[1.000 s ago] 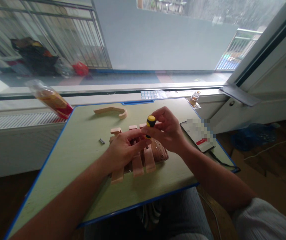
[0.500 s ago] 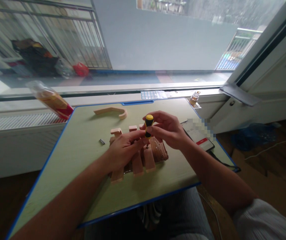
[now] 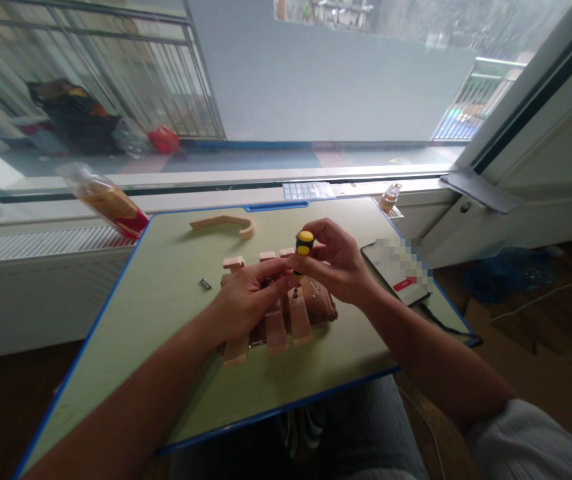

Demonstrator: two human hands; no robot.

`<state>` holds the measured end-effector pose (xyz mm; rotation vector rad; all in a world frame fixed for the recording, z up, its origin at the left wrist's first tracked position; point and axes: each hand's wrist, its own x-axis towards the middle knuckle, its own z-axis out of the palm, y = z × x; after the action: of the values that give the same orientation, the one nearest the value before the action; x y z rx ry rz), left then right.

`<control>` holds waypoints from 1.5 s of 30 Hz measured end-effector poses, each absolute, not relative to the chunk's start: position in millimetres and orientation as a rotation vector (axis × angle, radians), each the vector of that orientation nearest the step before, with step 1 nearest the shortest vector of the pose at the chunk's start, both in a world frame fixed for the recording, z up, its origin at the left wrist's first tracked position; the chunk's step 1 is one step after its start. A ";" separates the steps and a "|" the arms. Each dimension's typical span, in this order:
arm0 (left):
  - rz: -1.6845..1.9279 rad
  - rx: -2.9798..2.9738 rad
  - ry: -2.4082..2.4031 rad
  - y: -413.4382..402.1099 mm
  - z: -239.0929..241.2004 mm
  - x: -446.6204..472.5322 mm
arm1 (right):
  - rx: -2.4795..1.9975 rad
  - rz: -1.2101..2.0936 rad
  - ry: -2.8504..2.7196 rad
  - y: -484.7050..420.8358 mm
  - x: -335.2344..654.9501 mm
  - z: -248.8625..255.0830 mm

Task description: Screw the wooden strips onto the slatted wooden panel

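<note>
My right hand is closed around the yellow and black handle of a screwdriver, which stands nearly upright. My left hand lies over a brown, glossy, rounded object with pale wooden strips across it. Its thumb and forefinger come together beside the screwdriver's lower end; what they pinch is hidden. One wooden strip runs towards me below the screwdriver and has small dark spots near its upper part. Another strip passes under my left hand. The screwdriver's tip is hidden by my fingers.
A hooked wooden strip lies at the back of the blue-edged table. Left of the work is a small metal piece. A flat dark-edged device with a strap lies at right. A bottle stands beyond the left corner.
My right hand and the screwdriver's handle have shifted slightly right, and the handle's top now leans more towards the camera. My left hand stays over the brown object.
</note>
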<state>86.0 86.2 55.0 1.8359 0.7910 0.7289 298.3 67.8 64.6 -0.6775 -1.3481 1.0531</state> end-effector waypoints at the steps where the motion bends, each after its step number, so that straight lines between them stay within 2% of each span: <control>1: 0.726 1.833 0.786 86.1 55.6 85.9 | -0.693 1.092 -1.358 67.2 299.7 65.5; 5: 0.720 1.833 0.770 85.2 59.9 86.9 | -0.717 1.205 -1.371 66.9 303.3 67.8; 19: 0.785 1.779 0.773 84.4 53.6 87.6 | -0.694 1.075 -1.351 66.8 293.3 63.7; 25: 0.753 1.835 0.786 84.5 58.1 87.0 | -0.698 1.225 -1.329 65.9 300.7 70.0; 31: 0.738 1.836 0.760 82.8 64.9 89.1 | -0.588 1.212 -1.400 68.3 309.7 71.4; 45: 0.765 1.768 0.802 81.9 55.4 87.8 | -0.768 0.847 -1.358 62.2 291.0 66.7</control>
<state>87.8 81.9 55.4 1.7685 0.8016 0.7652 291.0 62.2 66.7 -0.7685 -1.3585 0.8475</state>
